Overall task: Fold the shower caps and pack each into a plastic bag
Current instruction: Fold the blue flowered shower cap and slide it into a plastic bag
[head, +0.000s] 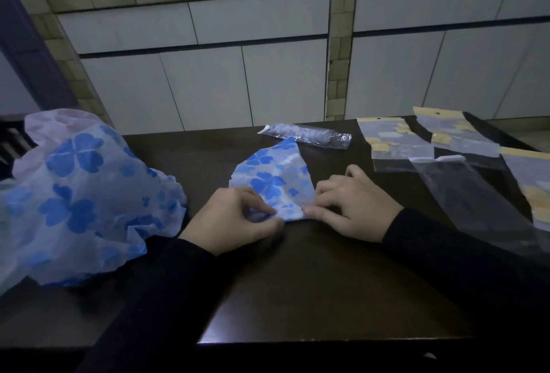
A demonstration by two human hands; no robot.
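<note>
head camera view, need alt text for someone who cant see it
Two hands, the left hand and right hand, pinch the near edge of a partly folded blue-flowered shower cap on a dark table. A pile of unfolded caps lies left, empty plastic bags right, and a packed cap behind.

From my feed, the heap of loose shower caps (74, 194) runs off the left edge, so I cannot count how many lie in it. The near edge of the folded shower cap (275, 185) is covered by my left hand (235, 221) and right hand (351, 203). Empty plastic bags (446, 140) on the right are cut by the frame edge, and their yellow print is too small to read. The packed bag (306, 134) at the back is too dim to make out its contents clearly. The worktop (312, 283) fades into darkness near me.
</note>
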